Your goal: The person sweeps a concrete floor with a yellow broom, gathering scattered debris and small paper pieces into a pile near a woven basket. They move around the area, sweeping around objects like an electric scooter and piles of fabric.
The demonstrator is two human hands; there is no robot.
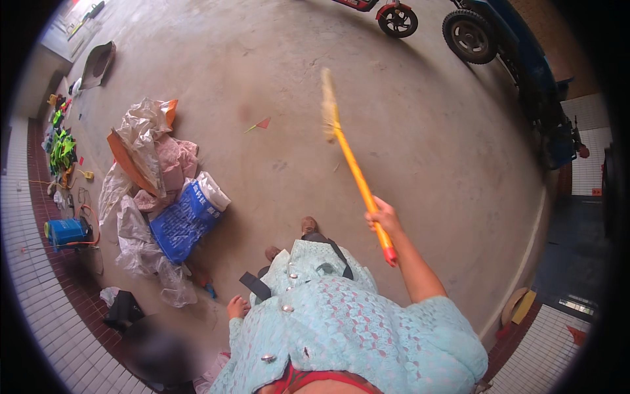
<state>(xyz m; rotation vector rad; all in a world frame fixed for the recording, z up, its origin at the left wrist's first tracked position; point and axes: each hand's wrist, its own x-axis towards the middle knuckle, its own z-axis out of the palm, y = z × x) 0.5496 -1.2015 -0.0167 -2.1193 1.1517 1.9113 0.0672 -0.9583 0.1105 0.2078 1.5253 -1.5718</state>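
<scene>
My right hand [386, 217] is wrapped round the yellow handle of a broom [355, 171], close to its red end. The broom slants up and away from me, with its pale, narrow bristle head at the far end. Whether the bristles touch the concrete floor I cannot tell. My left hand [237, 306] hangs beside my waist, partly covered by my pale blue jacket. Its fingers are loosely bent, and I see nothing in them. A small red flag on a thin stick [261, 124] lies on the floor to the left of the broom head.
On the left lies a heap of crumpled sacks [141, 177] with a blue printed bag [187, 220]. Beyond it are a blue tank [67, 232] and bright clothing [63, 151] by the wall. A blue vehicle [525, 59] stands far right. A blurred dark shape [157, 348] is near left.
</scene>
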